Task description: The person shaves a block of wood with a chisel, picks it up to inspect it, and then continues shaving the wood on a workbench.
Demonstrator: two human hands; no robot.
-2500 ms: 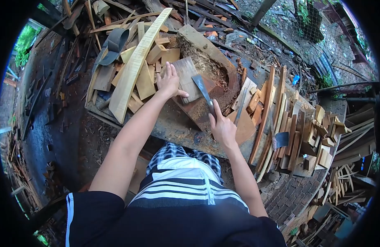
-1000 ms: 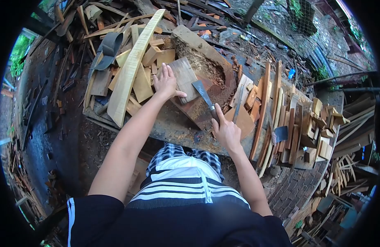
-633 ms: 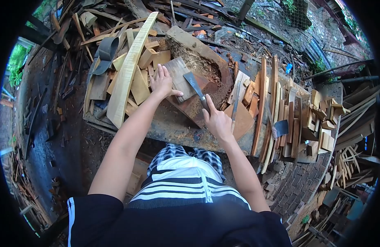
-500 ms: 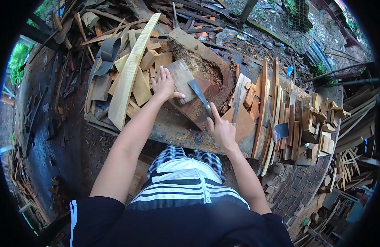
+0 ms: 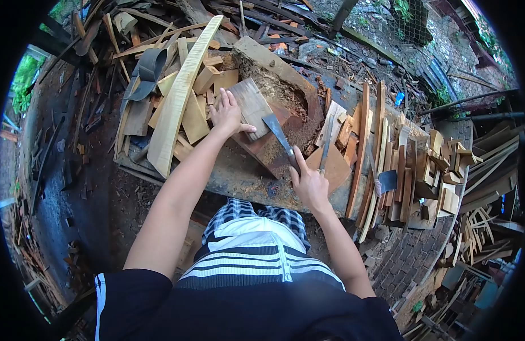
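Note:
My left hand (image 5: 227, 116) lies on the left side of a flat wooden board (image 5: 250, 102), its thumb stretched along the lower edge. Wrapped round the handle of a wide-bladed chisel (image 5: 278, 133), my right hand (image 5: 310, 183) sits to the right of the board. The blade points up and left, its tip at the board's right edge. Under the board is a thick reddish-brown block (image 5: 274, 156), with wood shavings in the hollowed chunk of wood (image 5: 276, 65) behind it.
A long pale curved plank (image 5: 180, 96) stands left among wood offcuts (image 5: 195, 122). To the right lie a second long tool (image 5: 327, 142), wooden strips (image 5: 359, 150), a dark-bladed tool (image 5: 387, 181) and stacked small pieces (image 5: 441, 176). Scrap wood surrounds the workbench (image 5: 217, 170).
My right hand and the chisel have shifted slightly right and down, the blade tip moving a little away from the board's middle. My left hand stays nearly in place.

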